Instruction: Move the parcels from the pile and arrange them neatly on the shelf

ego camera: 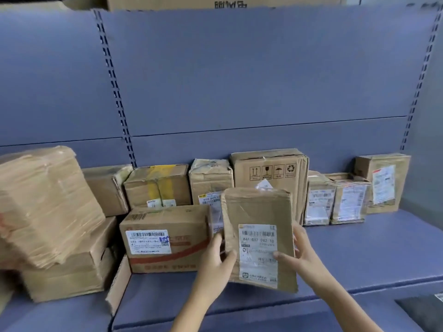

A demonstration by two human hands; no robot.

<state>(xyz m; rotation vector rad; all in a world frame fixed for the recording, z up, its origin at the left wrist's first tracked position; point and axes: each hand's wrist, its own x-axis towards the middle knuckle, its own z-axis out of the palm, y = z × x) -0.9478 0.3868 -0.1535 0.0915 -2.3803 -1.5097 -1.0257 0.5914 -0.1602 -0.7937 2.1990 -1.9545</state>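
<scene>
Nearest first: gripping a flat brown parcel with both hands, upright, white shipping label facing the camera. Pinched along its left edge by the left hand, thumb on the front face, fingers tucked round the back. Same deal on the right edge with the right hand, thumb tip pressed onto the label. So basically sandwiched between the two grips, lower half level with the hands, top half sticking up well above them. Parked over the front part of the blue shelf, with no telling whether it's actually touching down.

Just left of it, right beside the left hand: a red-striped carton with a barcode sticker. Further left, a loose cardboard flap standing on edge, then a tape-wrapped parcel leaning tilted on top of a plain carton.

Behind all that, lined up along the back: a yellow-taped box, a small crumpled box, a tall box with handling symbols directly behind the held parcel, two small labelled boxes side by side, and a far-right box up against the back panel.

Way up top, the underside of a printed carton, too cropped to read.
</scene>
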